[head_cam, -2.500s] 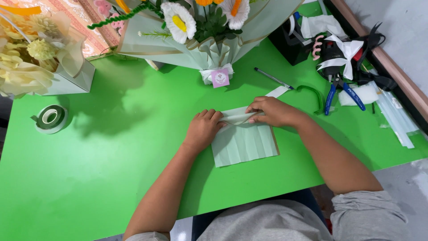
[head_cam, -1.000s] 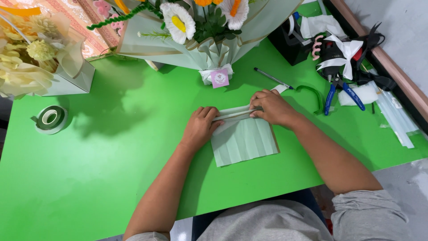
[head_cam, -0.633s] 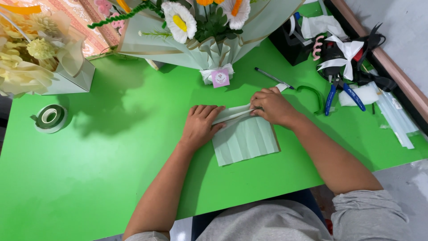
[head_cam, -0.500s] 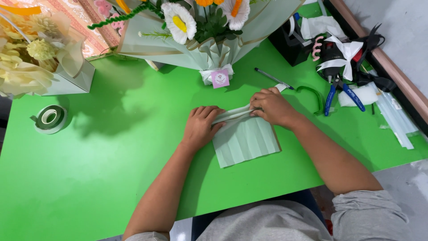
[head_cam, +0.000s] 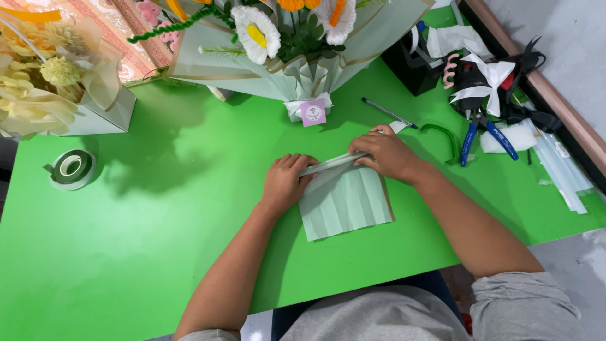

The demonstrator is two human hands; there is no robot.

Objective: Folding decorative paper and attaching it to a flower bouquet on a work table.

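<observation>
Your hands are sliding a little farther up the pale green paper (head_cam: pixel 346 203) on the green table (head_cam: pixel 158 208), your left hand (head_cam: pixel 285 183) and right hand (head_cam: pixel 386 153) pinching its folded top edge, most pleats done.

Folded strip of pleated paper (head_cam: pixel 344 199) thicker, tilted; left hand (head_cam: pixel 285 183) shifted left.

a bright green table (head_cam: pixel 158 252) is seen, on which are laid a pleated pale green paper (head_cam: pixel 346 202), a roll of tape (head_cam: pixel 72 169), a wrapped bouquet (head_cam: pixel 284 44), a pen (head_cam: pixel 388 113) and blue-handled pliers (head_cam: pixel 483 136).
</observation>
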